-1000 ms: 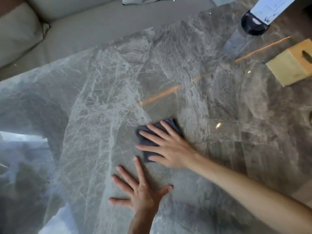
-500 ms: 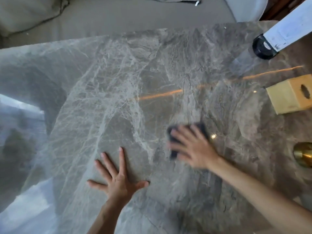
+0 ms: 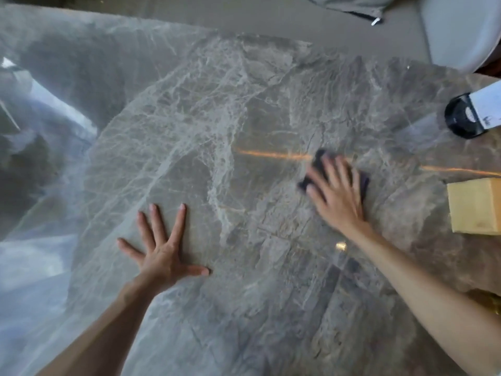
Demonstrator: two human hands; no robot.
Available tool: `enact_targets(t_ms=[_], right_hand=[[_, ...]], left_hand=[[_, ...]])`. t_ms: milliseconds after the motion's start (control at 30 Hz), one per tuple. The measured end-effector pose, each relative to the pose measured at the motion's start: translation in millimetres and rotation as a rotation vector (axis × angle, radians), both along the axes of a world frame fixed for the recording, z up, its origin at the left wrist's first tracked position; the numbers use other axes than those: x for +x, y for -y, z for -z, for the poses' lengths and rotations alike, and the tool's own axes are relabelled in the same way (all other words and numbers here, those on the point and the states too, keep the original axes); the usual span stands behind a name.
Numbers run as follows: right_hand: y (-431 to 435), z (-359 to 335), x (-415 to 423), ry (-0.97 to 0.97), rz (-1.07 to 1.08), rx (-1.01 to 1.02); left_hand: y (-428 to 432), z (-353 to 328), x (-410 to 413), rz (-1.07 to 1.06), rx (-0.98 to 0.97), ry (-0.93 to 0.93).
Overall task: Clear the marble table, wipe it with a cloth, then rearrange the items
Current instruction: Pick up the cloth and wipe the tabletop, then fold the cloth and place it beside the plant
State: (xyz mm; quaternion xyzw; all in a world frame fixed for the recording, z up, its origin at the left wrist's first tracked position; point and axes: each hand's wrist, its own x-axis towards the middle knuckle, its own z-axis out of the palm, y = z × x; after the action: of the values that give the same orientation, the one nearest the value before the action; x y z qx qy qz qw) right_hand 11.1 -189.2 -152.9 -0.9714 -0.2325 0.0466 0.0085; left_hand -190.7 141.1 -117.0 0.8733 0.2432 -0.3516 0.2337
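The grey veined marble table (image 3: 244,118) fills most of the view. My right hand (image 3: 337,196) lies flat on a small dark cloth (image 3: 318,164) at the centre right, pressing it to the marble with fingers spread; the hand is motion-blurred and covers most of the cloth. My left hand (image 3: 162,248) rests flat on the bare marble at the lower left, fingers apart, holding nothing.
A pale wooden box (image 3: 474,206) stands at the right edge, close to my right hand. A dark bottle with a white label (image 3: 466,118) lies beyond it. A gold object (image 3: 494,305) peeks in at the lower right. A beige sofa (image 3: 271,14) lies beyond the table.
My right hand has slid the cloth to the right and farther away across the marble. My left hand has stayed planted on the table while the view shifted.
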Motion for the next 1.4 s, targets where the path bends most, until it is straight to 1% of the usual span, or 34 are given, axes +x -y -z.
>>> enact_targets(t_ms=[33, 67, 100, 133, 167, 267, 333, 367, 467, 533, 600, 667, 733, 800, 833, 867, 900, 967, 1000, 1033, 1100, 1133, 1167, 1267, 1333, 1400], right_hand=[[-20, -1, 21, -0.003, 0.257, 0.029], [-45, -1, 35, -0.025, 0.424, 0.052], [-70, -1, 41, -0.053, 0.484, 0.073], [-91, -1, 39, -0.07, 0.438, 0.087], [-107, 0, 29, -0.069, 0.316, 0.091], [-125, 1, -36, -0.003, -0.177, 0.091], [-116, 2, -84, -0.031, -0.388, 0.128], [-108, 2, -108, -0.059, -0.461, 0.143], [-82, 3, -174, -0.095, -0.655, 0.181], [-69, 2, -215, -0.146, -0.791, 0.2], [-66, 0, -257, -0.26, -0.893, 0.27], [-73, -1, -296, -0.454, -0.965, 0.382], [-89, -8, -333, -0.659, -1.0, 0.464], [-115, -22, -364, -0.891, -1.015, 0.43], [-129, -24, -381, -1.049, -0.988, 0.389], [-143, -29, -396, -1.241, -0.904, 0.349], [-156, -35, -408, -1.477, -0.738, 0.334], [-176, -55, -419, -1.936, -0.208, 0.407], [-187, -72, -416, -2.128, 0.028, 0.459], [-198, -90, -411, -2.229, 0.177, 0.518], [-220, -129, -398, -2.335, 0.372, 0.713], [-229, -150, -388, -2.381, 0.424, 0.809], [-236, -170, -379, -2.43, 0.407, 0.881], [-253, -237, -339, -2.423, 0.354, 1.078], [-263, -272, -309, -2.355, 0.274, 1.202], [-275, -299, -274, -2.306, 0.335, 1.277]], left_hand=[[-1, 2, 0, -0.005, 0.0, 0.011], [-1, 3, 0, -0.012, 0.0, 0.019], [-1, 4, -1, -0.015, 0.002, 0.027], [0, 5, -3, -0.014, 0.006, 0.037], [0, 7, -5, -0.011, 0.009, 0.047], [-1, 12, -3, 0.009, 0.01, 0.061], [1, 8, -4, 0.007, 0.032, 0.077], [3, 6, -11, -0.005, 0.054, 0.121], [23, -4, -57, -0.121, 0.046, 0.423], [39, -10, -105, -0.23, 0.042, 0.528], [56, -10, -154, -0.368, -0.016, 0.557], [74, -9, -198, -0.527, -0.12, 0.597], [84, -17, -230, -0.768, -0.196, 0.578], [82, -34, -253, -1.044, -0.261, 0.53], [75, -46, -263, -1.14, -0.27, 0.51], [66, -61, -271, -1.204, -0.261, 0.483], [56, -76, -281, -1.245, -0.251, 0.459], [35, -111, -299, -1.297, -0.248, 0.423], [26, -130, -308, -1.309, -0.249, 0.405], [18, -150, -315, -1.315, -0.26, 0.391], [5, -191, -322, -1.328, -0.31, 0.384], [0, -212, -320, -1.332, -0.349, 0.401], [-5, -232, -315, -1.334, -0.392, 0.434], [-26, -285, -288, -1.3, -0.495, 0.594], [-45, -316, -257, -1.193, -0.518, 0.67], [-65, -344, -220, -1.058, -0.545, 0.713]])
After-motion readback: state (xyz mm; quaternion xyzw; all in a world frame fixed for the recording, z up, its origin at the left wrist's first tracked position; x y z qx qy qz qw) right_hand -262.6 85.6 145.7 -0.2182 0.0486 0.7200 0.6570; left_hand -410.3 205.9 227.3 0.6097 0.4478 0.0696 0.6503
